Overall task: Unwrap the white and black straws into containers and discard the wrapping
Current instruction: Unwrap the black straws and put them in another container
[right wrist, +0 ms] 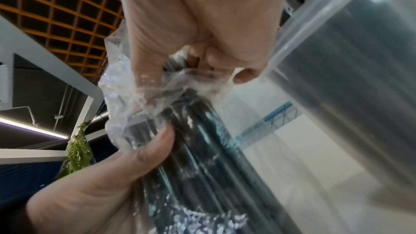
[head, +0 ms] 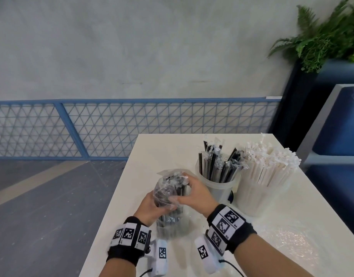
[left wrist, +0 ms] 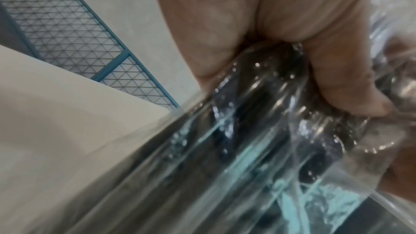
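A bundle of black straws (head: 169, 193) in clear wrapping (right wrist: 144, 95) stands tilted, its lower end on the white table (head: 156, 148). My left hand (head: 152, 204) grips the bundle's middle from the left; in the left wrist view its fingers (left wrist: 333, 81) curl round the bundle (left wrist: 247, 140). My right hand (head: 192, 190) pinches the crumpled wrapping at the bundle's top, its fingers (right wrist: 225, 56) curled in. A translucent container (head: 220, 189) holds black straws (head: 218, 168). Beside it a second container (head: 250, 198) holds white straws (head: 270, 166).
A loose sheet of clear plastic (head: 292, 242) lies on the table to the right of my right wrist. A blue mesh railing (head: 112, 126) runs beyond the table's far left. A blue seat (head: 338, 126) and a fern (head: 322, 37) are at the right.
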The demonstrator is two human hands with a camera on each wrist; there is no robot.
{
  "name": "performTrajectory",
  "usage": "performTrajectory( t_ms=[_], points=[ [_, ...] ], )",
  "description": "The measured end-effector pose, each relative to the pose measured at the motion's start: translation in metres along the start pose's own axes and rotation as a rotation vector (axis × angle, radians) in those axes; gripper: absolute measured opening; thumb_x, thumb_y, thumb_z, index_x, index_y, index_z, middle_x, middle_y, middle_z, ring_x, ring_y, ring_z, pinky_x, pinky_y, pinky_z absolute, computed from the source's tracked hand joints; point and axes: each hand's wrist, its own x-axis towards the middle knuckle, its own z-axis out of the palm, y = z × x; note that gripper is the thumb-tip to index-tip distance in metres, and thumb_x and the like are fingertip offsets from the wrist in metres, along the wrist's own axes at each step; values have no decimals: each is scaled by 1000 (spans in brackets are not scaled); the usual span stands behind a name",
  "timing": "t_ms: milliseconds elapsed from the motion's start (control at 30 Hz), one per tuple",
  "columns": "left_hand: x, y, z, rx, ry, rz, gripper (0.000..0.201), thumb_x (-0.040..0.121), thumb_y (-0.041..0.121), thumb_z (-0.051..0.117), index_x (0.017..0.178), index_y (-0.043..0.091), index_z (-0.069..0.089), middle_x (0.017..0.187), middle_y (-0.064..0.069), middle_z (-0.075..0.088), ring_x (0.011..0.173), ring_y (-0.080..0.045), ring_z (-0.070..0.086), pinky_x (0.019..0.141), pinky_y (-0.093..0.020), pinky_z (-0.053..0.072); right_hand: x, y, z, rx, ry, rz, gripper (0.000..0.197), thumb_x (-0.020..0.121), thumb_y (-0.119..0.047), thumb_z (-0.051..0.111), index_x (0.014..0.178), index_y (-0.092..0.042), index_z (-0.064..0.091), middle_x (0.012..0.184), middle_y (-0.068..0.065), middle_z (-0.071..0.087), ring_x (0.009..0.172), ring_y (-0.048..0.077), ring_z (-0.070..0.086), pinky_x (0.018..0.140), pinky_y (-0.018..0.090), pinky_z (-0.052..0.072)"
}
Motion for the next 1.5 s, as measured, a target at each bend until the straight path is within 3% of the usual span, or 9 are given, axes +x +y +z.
performTrajectory(
  t_ms=[167,400,633,800,933,1033,1167,1367,1500],
  points=[
    [1,1,0,26,-4,-2,29,69,-4,75,88,16,66,72,13,74,75,0,69,68,-13,51,1,11,13,104,110,27,62,56,-49,81,109,-22,64,106,-4,70,100,10,66,93,39,52],
    [4,0,3,-27,25,15,34,65,3,81,94,14,66,80,5,75,80,-5,70,71,-16,53,-4,2,14,248,316,38,33,67,-23,79,97,-17,66,96,3,73,92,16,69,84,41,56],
    [5,2,5,-31,32,-5,30,69,4,77,90,22,66,82,10,75,84,-9,70,74,-20,54,0,-30,-9,427,434,-30,16,72,-3,75,82,-12,66,80,6,71,76,15,70,72,32,58],
    [5,3,6,-68,58,-2,35,65,17,82,96,12,69,94,-6,74,92,-20,69,78,-26,54,4,-38,-20,506,544,-54,21,71,-11,78,89,-11,68,90,12,73,88,25,70,84,46,56],
    [7,2,8,-71,81,-1,43,54,26,84,92,14,70,91,-7,75,91,-22,70,80,-32,55,2,-45,-23,479,554,-100,21,71,-14,78,89,-13,68,90,9,73,89,24,69,87,48,55],
    [6,1,6,-79,126,1,31,67,4,79,96,7,69,92,-9,74,91,-25,70,78,-31,55,-1,-42,-28,369,397,-104,33,67,-25,82,96,-16,68,95,7,73,93,21,69,89,45,54],
    [4,5,5,-35,123,7,26,69,4,78,91,15,69,83,-1,76,84,-19,71,75,-30,55,-3,-23,-28,190,283,19,73,55,-44,84,116,-14,57,108,3,69,102,18,65,95,41,51],
    [2,9,14,-50,147,48,34,61,5,83,88,17,66,79,5,74,78,-10,70,69,-23,55,-5,-14,-21,253,455,28,30,71,-18,79,95,-4,67,88,8,72,83,18,69,78,34,58],
    [3,13,18,-48,143,67,49,52,33,86,94,16,67,89,-1,75,86,-13,70,75,-25,55,2,-21,-27,258,471,4,23,72,-16,78,92,-8,68,85,3,71,81,13,68,72,20,55]
  ],
)
